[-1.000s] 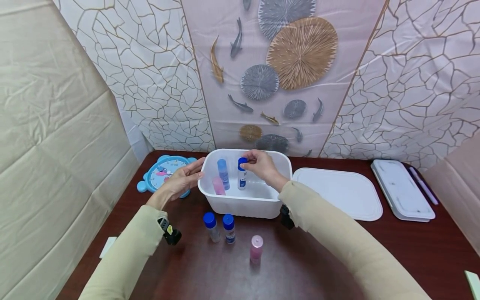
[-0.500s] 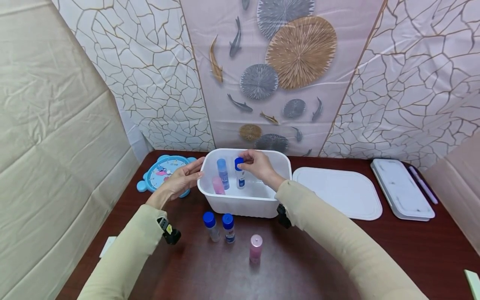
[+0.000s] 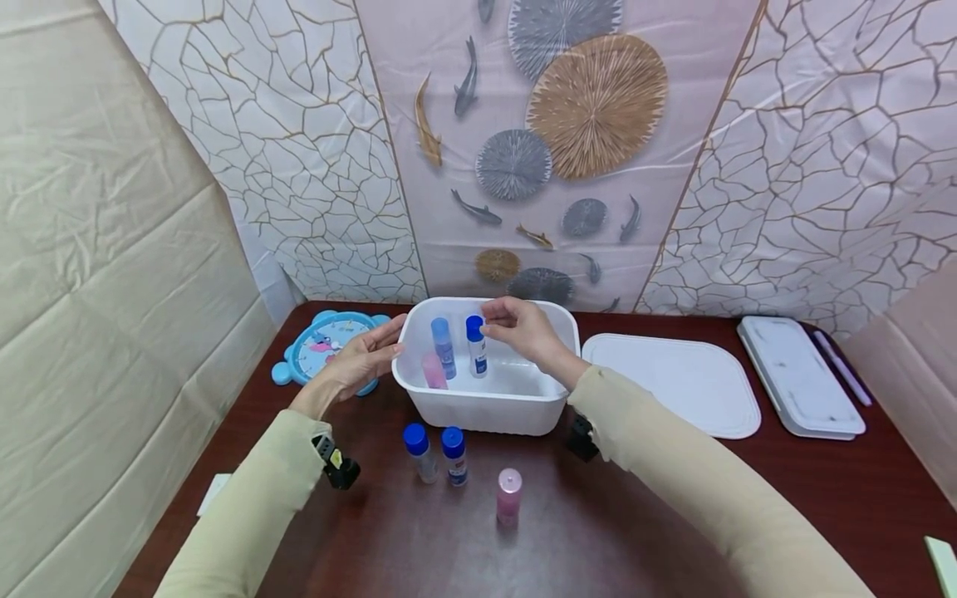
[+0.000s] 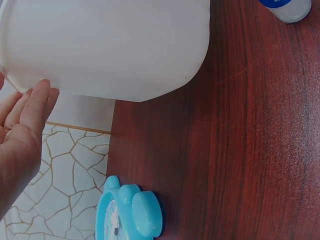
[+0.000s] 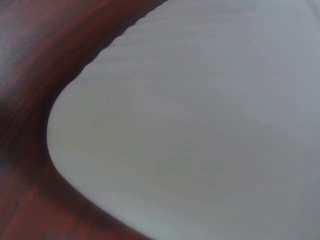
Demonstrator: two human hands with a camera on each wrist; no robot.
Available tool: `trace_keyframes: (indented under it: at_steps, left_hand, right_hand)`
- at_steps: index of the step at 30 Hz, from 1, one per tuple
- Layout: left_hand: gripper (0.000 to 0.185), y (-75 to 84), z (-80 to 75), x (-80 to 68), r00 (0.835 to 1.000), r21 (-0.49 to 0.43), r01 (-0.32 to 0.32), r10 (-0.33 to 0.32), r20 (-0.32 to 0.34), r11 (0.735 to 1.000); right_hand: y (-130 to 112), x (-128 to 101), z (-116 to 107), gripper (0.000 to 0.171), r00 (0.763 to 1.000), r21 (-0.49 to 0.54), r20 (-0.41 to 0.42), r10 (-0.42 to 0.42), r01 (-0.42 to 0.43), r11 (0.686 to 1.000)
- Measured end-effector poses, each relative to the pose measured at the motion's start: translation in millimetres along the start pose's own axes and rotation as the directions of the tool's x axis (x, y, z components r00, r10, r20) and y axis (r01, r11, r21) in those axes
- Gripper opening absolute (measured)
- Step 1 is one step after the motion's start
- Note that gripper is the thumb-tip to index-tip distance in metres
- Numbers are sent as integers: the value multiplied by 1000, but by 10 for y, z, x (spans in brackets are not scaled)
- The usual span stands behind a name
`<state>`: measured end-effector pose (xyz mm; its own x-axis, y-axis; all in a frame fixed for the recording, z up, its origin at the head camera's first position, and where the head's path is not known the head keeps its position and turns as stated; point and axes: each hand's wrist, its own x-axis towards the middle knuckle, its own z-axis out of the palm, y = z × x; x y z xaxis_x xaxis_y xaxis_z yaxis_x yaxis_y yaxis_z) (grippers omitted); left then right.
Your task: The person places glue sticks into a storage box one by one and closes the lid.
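A white plastic bin point(image 3: 486, 411) stands mid-table. Inside it stand a light-blue bottle point(image 3: 444, 346), a pink bottle point(image 3: 434, 370) and a white bottle with a blue cap point(image 3: 476, 347). My right hand point(image 3: 516, 328) hovers over the bin, its loosely curled fingertips point(image 3: 488, 316) just right of that blue cap; the bottle stands on the bin floor. My left hand point(image 3: 359, 361) lies flat against the bin's left outer wall, with its straight fingers point(image 4: 27, 112) touching the bin point(image 4: 110, 45) in the left wrist view. The right wrist view shows only white plastic point(image 5: 200, 125) and table.
In front of the bin stand two blue-capped bottles point(image 3: 420, 453) point(image 3: 453, 455) and a pink bottle point(image 3: 508, 496). A blue clock point(image 3: 321, 345) lies left of the bin. To the right are the bin's lid point(image 3: 673, 382), a flat white box point(image 3: 800, 378) and a pen point(image 3: 841, 365).
My right hand carried the white bottle left beside the light-blue one and set it down. Its wrist has since drawn back to the right. The left hand has not moved.
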<state>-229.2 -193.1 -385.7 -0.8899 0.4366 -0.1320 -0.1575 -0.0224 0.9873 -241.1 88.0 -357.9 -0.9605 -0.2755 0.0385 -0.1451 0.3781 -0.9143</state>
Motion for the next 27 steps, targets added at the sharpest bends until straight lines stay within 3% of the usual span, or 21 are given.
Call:
trace_keyframes:
  at_steps: [7,11,14,20,27]
  left_hand:
    - [62,5,14,-6,1000,1,14,-14,-12,1000]
    - [63,3,9,-3,1000,9,11,-11,-15,1000]
    - [64,5,-1,0,1000,20,13,-13,-19,1000]
    - [64,8,0,7,1000,16,20,-19,-25,1000]
    - [64,12,9,-2,999,13,25,-24,-38,1000]
  right_hand:
    - [-110,-307,-168,38,999,94,29,-39,36,995]
    - [-171,-554,-221,35,991,206,108,-74,51,977]
    - [-152,-735,-226,35,970,279,203,-131,71,958]
    - [-11,-989,-194,35,871,376,421,-254,87,923]
    - [175,-1122,-145,39,739,450,583,-337,52,892]
